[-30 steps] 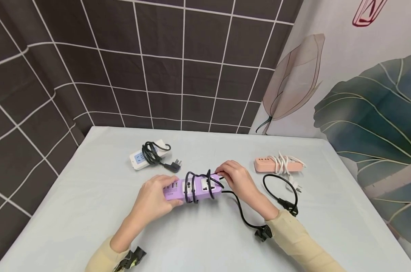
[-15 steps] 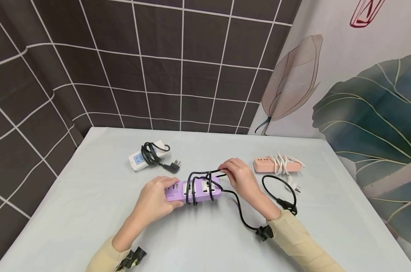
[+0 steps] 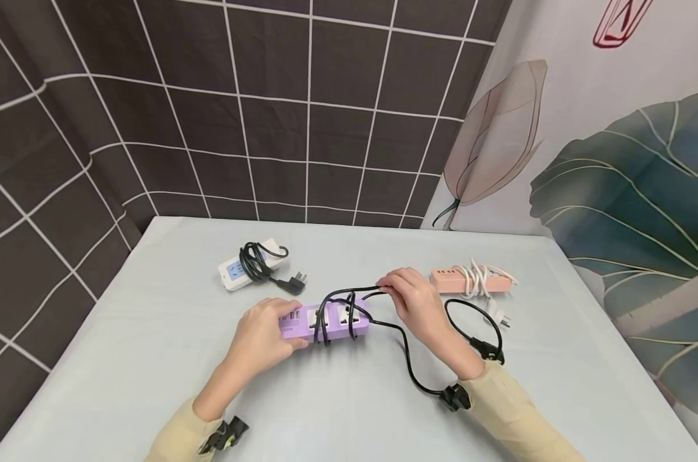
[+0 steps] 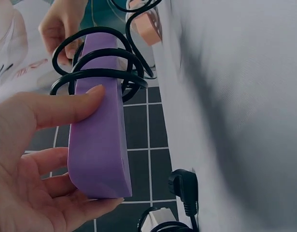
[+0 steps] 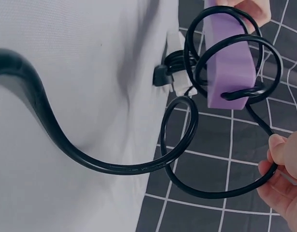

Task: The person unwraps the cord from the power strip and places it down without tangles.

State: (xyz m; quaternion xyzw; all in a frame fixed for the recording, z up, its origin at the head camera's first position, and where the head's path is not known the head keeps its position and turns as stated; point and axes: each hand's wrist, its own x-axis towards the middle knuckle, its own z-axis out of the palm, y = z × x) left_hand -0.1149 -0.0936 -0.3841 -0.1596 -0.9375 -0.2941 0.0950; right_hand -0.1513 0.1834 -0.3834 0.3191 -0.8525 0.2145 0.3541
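A purple power strip (image 3: 294, 325) with white sockets is in the middle of the table, gripped at its left end by my left hand (image 3: 262, 333). In the left wrist view its thumb (image 4: 85, 104) presses one side and the fingers curl round the other. Black cord (image 5: 235, 41) runs in loose loops round the strip. My right hand (image 3: 412, 301) pinches a stretch of that cord beyond the strip's right end, between thumb and fingers (image 5: 278, 150). From the strip, the cord also trails right, past my right wrist, to a loop (image 3: 448, 308) with a black plug (image 3: 487, 350).
A white power strip (image 3: 233, 273) with black cord bundled on it lies at the back left, its black plug (image 3: 293, 283) beside it. Back right lies a pink power strip (image 3: 447, 280) wrapped in white cord, its white plug (image 3: 496, 314) in front. A patterned cloth hangs behind the table.
My right hand has moved slightly right, drawing cord away from the strip's right end. The loops round the strip have loosened and shifted. My left hand keeps its grip.
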